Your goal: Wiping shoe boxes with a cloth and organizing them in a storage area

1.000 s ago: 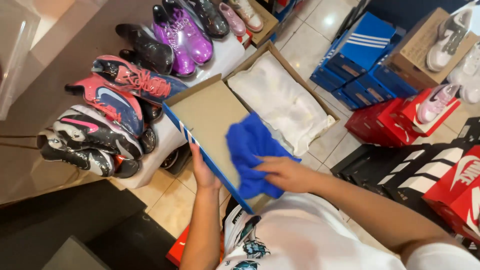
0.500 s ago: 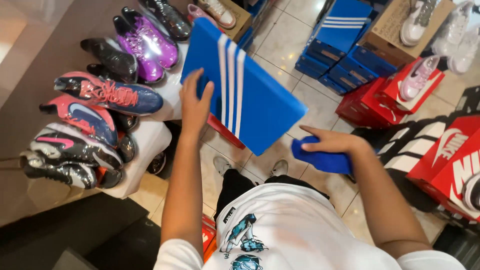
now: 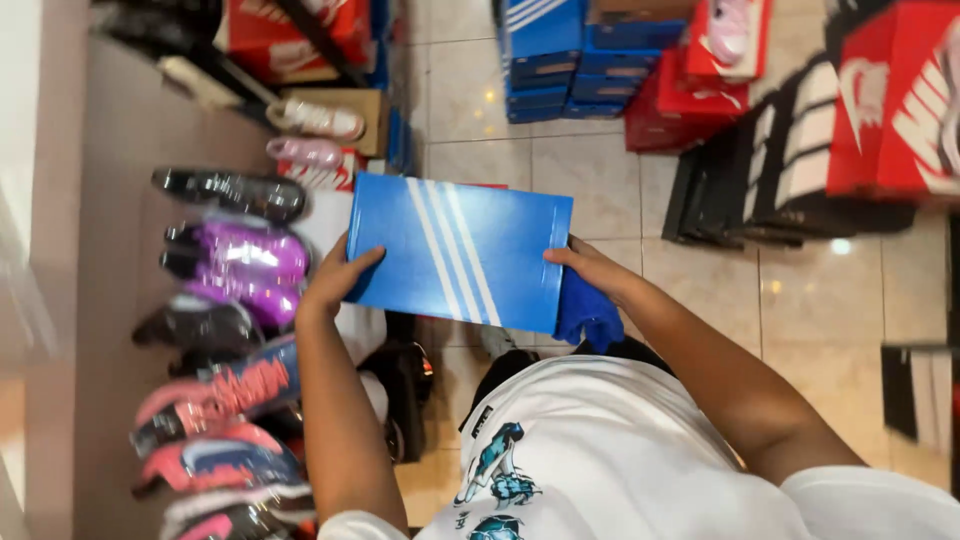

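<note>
I hold a blue shoebox (image 3: 458, 250) with white diagonal stripes on its lid, level in front of my chest. My left hand (image 3: 338, 282) grips its left edge. On the right edge sits my right hand (image 3: 588, 268), which also pinches a bunched blue cloth (image 3: 588, 315) hanging below the box. My white printed T-shirt (image 3: 610, 450) fills the bottom of the view.
A row of sports shoes, purple (image 3: 240, 262), black (image 3: 232, 192) and pink-and-blue (image 3: 215, 390), lines a low shelf on the left. Stacks of blue (image 3: 545, 55), red (image 3: 895, 95) and black (image 3: 765, 175) shoeboxes stand on the tiled floor (image 3: 600, 180) ahead and to the right.
The box was open with the cloth inside it; the lid came up and it is now shut and held flat by both hands. The cloth moved to my right hand below the box.
</note>
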